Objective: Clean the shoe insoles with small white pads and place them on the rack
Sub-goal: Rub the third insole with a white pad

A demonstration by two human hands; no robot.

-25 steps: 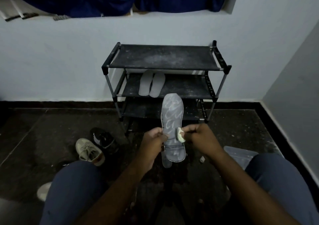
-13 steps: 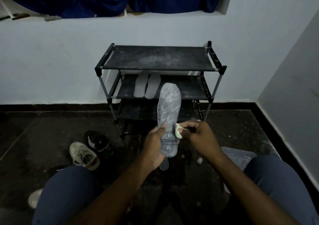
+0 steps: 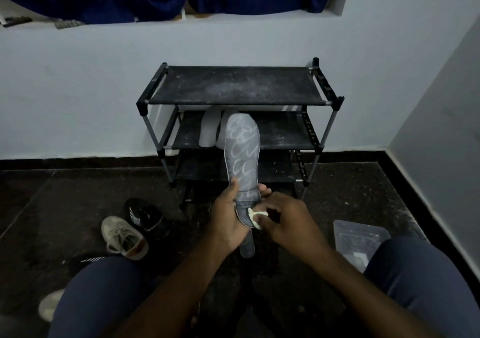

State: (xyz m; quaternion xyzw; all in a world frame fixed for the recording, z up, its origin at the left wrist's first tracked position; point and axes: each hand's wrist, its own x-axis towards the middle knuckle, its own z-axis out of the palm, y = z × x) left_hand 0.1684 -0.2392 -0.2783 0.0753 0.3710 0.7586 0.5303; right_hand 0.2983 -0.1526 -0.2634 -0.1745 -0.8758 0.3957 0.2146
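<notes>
My left hand (image 3: 228, 215) grips a grey insole (image 3: 242, 153) with pale scribble marks near its heel and holds it upright before the black shoe rack (image 3: 239, 99). A small white pad (image 3: 254, 217) is pinched in my right hand (image 3: 288, 221) and pressed against the insole's lower right edge. Another grey insole (image 3: 246, 247) lies on the floor under my hands. Two pale insoles (image 3: 209, 130) lie on the rack's middle shelf, partly hidden by the held one.
A beige sneaker (image 3: 123, 235) and a black sneaker (image 3: 145, 214) sit on the dark floor at the left. A clear plastic box (image 3: 358, 236) stands by my right knee. White walls close in behind the rack and on the right.
My right hand slid the pad down the insole's right edge toward the heel. The held insole rose a little and stands higher against the rack.
</notes>
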